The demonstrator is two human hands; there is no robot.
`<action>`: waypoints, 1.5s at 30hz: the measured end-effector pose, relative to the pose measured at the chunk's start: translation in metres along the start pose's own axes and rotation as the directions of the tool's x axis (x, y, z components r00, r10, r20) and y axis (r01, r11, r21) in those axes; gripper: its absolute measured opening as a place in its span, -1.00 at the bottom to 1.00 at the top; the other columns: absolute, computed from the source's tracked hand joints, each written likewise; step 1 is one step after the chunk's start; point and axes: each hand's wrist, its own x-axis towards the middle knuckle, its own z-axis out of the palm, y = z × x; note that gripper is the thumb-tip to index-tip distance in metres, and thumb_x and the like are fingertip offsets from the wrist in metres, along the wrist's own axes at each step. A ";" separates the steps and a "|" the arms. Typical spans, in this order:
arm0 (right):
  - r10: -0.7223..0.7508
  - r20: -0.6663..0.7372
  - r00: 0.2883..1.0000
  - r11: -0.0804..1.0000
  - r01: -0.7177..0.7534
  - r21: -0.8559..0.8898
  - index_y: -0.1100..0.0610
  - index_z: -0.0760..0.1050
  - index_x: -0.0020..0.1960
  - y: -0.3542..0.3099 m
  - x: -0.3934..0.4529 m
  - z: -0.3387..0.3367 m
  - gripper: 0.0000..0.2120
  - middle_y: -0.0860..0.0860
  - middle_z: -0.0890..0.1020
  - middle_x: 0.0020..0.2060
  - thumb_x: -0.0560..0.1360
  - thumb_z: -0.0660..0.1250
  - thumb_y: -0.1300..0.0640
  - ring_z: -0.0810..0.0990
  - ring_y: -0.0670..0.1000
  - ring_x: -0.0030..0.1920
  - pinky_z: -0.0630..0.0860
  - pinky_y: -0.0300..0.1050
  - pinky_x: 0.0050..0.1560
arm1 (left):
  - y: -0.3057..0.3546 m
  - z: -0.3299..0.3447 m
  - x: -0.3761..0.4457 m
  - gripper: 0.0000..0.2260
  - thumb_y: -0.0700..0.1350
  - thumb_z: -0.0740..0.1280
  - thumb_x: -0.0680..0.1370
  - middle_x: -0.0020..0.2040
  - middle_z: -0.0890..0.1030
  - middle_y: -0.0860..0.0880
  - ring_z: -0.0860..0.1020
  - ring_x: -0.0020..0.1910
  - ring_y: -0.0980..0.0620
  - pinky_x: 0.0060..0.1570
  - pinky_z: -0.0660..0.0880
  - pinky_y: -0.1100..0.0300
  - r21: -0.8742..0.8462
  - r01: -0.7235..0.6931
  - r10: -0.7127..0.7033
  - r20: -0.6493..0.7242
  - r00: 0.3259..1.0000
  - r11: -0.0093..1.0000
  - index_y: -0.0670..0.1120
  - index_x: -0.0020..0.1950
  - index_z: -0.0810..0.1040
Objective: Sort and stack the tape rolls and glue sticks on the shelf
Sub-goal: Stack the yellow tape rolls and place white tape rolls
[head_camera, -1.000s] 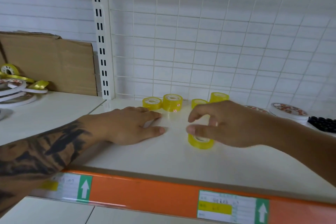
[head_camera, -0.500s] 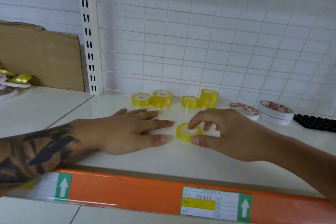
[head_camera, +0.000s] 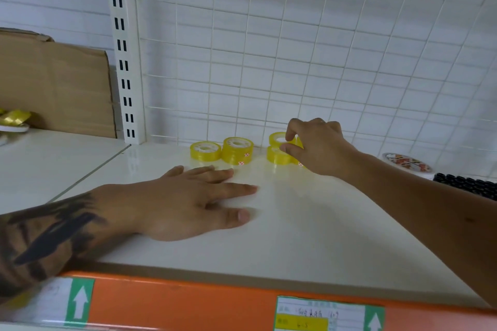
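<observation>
- Reaching to the back of the white shelf point(head_camera: 309, 223), the right hand point(head_camera: 320, 148) is seen near the wire grid panel point(head_camera: 295, 62); its fingers are curled and a yellow tape roll point(head_camera: 278, 138) is pinched between thumb and fingertips.
- This held roll is placed on top of another yellow roll point(head_camera: 277, 156), close in front of the grid panel; whether the two rolls already touch cannot be told.
- More yellow tape is partly hidden behind the right hand, so its number is not clear.
- To the left of this pile, also just in front of the grid panel, a stack of two yellow rolls point(head_camera: 237, 154) is standing, and a single yellow roll point(head_camera: 205, 151) is lying just beside it.
- The left hand point(head_camera: 188, 204) is laid flat on the shelf, further from the grid panel than the rolls; its fingers are straight and spread, and nothing is held.
- To the right along the grid panel, a wide white tape roll point(head_camera: 407, 165) with a printed top is seen, and black items point(head_camera: 466, 185) are beside it.
- A cardboard sheet point(head_camera: 56, 88) is leaned to the left of the grid panel, beyond the slotted white post point(head_camera: 122, 48).
</observation>
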 end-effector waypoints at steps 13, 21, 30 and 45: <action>0.006 0.065 0.998 0.997 -0.001 -0.079 -0.04 0.38 0.08 0.003 0.010 0.018 -0.75 -0.15 0.49 -0.18 0.65 0.14 -0.21 0.44 0.06 0.13 0.24 0.09 0.23 | -0.001 0.000 0.001 -0.38 0.59 -0.11 0.39 0.65 -0.13 0.27 -0.22 0.61 0.24 0.58 -0.21 -0.05 -0.019 -0.003 0.003 -0.008 1.000 1.000 0.62 0.46 -0.10; -0.031 0.026 0.999 0.993 0.033 -0.110 -0.03 0.47 0.18 -0.001 0.002 0.015 -0.73 -0.04 0.54 0.19 0.62 0.22 -0.18 0.44 0.09 0.28 0.24 0.15 0.36 | -0.008 0.005 0.007 -0.41 0.60 -0.06 0.41 0.65 -0.07 0.26 -0.18 0.62 0.25 0.58 -0.17 -0.05 -0.035 -0.040 0.038 -0.057 0.998 0.999 0.63 0.45 -0.04; -0.410 0.001 0.912 0.893 0.401 -0.206 -0.03 0.48 0.35 -0.043 -0.030 -0.017 -0.62 0.06 0.41 0.47 0.62 0.24 -0.18 0.38 0.14 0.47 0.25 0.13 0.43 | -0.033 -0.012 -0.021 -0.35 0.63 0.00 0.42 0.29 0.51 0.34 0.48 0.27 0.31 0.33 0.44 0.16 0.058 -0.043 0.059 -0.304 0.951 0.997 0.38 0.36 0.44; -0.737 0.015 0.676 0.675 0.736 -0.054 -0.07 0.40 0.37 -0.245 0.000 -0.013 -0.62 -0.02 0.49 0.28 0.64 0.16 -0.21 0.48 0.07 0.26 0.42 0.05 0.28 | -0.173 -0.021 -0.211 -0.60 0.28 0.42 0.49 0.36 0.55 0.11 0.52 0.31 0.02 0.16 0.42 0.17 -0.200 0.559 -0.564 -0.554 0.613 0.804 0.25 0.31 0.56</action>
